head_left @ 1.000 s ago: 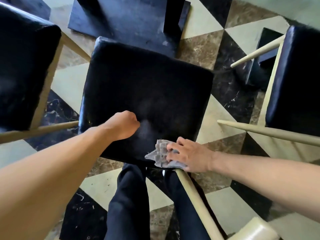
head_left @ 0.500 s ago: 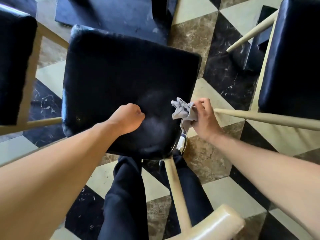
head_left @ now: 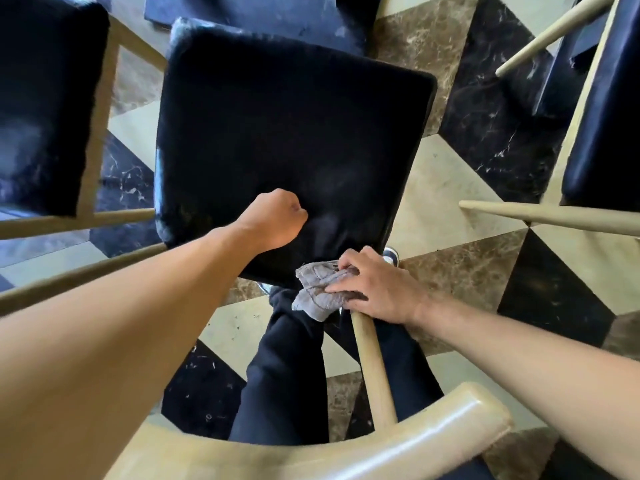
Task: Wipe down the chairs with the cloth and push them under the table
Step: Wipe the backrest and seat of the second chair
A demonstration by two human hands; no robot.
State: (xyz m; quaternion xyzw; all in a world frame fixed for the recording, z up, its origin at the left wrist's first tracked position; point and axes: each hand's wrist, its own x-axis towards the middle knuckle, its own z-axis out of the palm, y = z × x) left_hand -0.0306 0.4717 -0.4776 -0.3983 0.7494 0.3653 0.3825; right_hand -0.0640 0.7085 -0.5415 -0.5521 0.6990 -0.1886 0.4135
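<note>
A chair with a black cushioned seat [head_left: 287, 133] and cream wooden frame stands right below me. Its curved backrest [head_left: 346, 445] is nearest to me. My left hand [head_left: 277, 218] is a closed fist pressing on the near part of the seat. My right hand [head_left: 377, 289] presses a crumpled grey cloth [head_left: 320, 289] against the seat's near right corner, at the top of a cream spindle [head_left: 372, 368].
Another black-seated chair [head_left: 45, 98] stands to the left and a third chair [head_left: 602, 126] to the right, both close by. A dark table base [head_left: 263, 19] sits on the patterned marble floor beyond the middle chair. My dark-trousered legs [head_left: 287, 375] are under the seat.
My right hand has carried the cloth from the seat's right edge back down to the near right corner. The left fist stays pressed on the seat.
</note>
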